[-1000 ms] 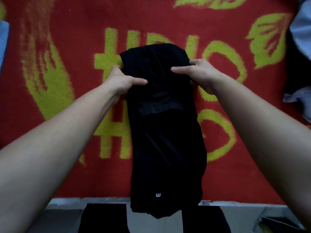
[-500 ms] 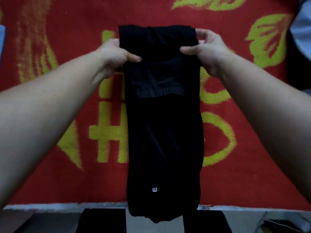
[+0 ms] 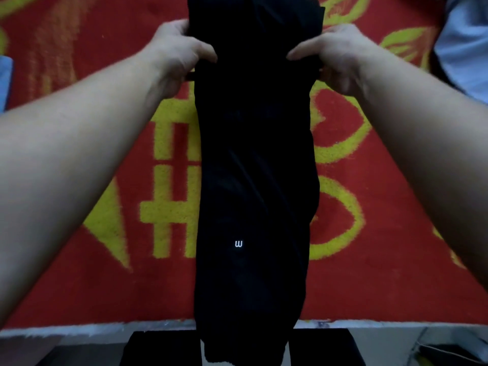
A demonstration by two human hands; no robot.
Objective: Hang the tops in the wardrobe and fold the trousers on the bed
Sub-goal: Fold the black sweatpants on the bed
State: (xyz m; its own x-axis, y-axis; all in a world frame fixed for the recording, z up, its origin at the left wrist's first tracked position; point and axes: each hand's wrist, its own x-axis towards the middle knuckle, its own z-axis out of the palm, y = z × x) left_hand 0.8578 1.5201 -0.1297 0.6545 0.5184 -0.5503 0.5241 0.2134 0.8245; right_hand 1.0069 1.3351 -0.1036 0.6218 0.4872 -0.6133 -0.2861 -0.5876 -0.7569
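Head view: 2 bare forearms reach out over a bed (image 3: 105,286) with a red cover patterned in yellow.
Trousers (image 3: 253,180): black, gathered into 1 long narrow strip over the middle of the bed. The far end runs out of the top of the frame; the near end hangs past the bed's near edge.
Left hand (image 3: 179,56): grasps the trousers' left edge near the far end, thumb across the front of the cloth, fingers tucked behind it.
Right hand (image 3: 332,54): grasps the right edge level with the left hand, thumb on the front, fingers behind.
Logo (image 3: 238,244): small white mark on the trousers' near half.
Blue cloth (image 3: 464,48): pale, lying at the far right of the bed, well apart from the trousers.
Black shapes (image 3: 163,347): 2, below the bed's near edge, either side of the trousers' end; what they are cannot be told.
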